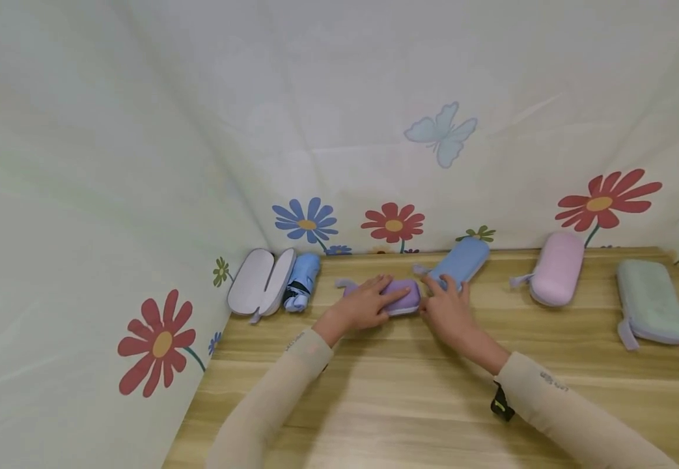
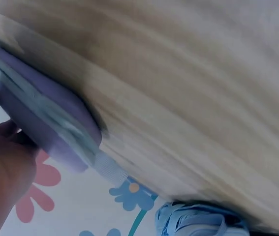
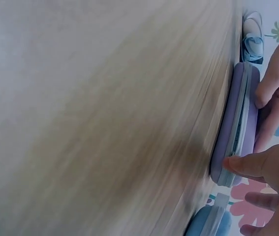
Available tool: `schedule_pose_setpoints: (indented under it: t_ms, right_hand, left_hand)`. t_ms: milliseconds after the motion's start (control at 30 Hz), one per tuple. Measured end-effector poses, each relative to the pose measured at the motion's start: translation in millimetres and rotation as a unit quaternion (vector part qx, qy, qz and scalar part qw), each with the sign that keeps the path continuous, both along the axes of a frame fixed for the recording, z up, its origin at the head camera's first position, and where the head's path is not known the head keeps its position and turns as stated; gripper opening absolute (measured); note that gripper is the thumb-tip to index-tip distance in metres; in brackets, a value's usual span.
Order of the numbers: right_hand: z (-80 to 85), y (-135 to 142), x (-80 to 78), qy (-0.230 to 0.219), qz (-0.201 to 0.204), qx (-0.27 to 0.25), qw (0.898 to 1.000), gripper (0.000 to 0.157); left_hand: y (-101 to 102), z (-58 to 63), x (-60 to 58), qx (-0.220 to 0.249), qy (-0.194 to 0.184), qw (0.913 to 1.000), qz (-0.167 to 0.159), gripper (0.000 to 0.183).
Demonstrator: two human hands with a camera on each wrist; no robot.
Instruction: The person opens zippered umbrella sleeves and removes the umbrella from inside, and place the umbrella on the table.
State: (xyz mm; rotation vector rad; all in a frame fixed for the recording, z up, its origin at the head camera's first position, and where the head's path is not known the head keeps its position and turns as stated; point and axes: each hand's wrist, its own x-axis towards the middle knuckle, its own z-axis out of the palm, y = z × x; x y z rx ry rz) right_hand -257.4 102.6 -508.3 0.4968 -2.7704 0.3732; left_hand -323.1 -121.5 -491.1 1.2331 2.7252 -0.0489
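A purple zippered glasses case (image 1: 412,296) lies on the wooden table in front of me. My left hand (image 1: 364,304) grips it from above, with the index finger stretched over the lid. In the right wrist view, a narrow dark gap shows along the zip seam of the purple case (image 3: 233,105). The thumb of my right hand (image 1: 449,316) touches the right end of that seam. Its other fingers are spread and hold nothing, near a blue zippered case (image 1: 465,259). The zip's fabric tab (image 2: 110,168) sticks out at the case's left end.
On the left, a white case (image 1: 252,283) lies unfolded beside a blue folded fabric bundle (image 1: 304,277) with a dark band. A pink case (image 1: 558,268) and a pale green case (image 1: 652,301) lie to the right. A flower-printed curtain (image 1: 345,130) borders the table.
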Motion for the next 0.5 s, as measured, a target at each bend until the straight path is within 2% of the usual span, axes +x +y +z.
schedule_pose_setpoints:
  t_ms: [133,300,400,500]
  right_hand:
    - [-0.1,3.2,-1.7,0.004,-0.005,-0.003,1.000,0.005]
    - [0.0,7.6,-3.0,-0.010,-0.008,-0.030,0.999,0.006]
    - [0.3,9.3,-3.8,-0.019,-0.008,-0.038,0.999,0.007]
    - [-0.1,13.2,-5.5,-0.023,-0.010,-0.036,0.999,0.006]
  left_hand:
    - [-0.7,-5.9,0.3,0.011,0.008,0.9999,-0.007,0.066]
    - [-3.7,-15.4,-0.6,0.001,0.045,0.9984,-0.034,0.066]
    - [-5.6,-17.6,-0.4,-0.006,0.067,0.9965,-0.049,0.067]
    - [-7.1,-18.5,0.2,-0.007,0.070,0.9960,-0.055,0.068]
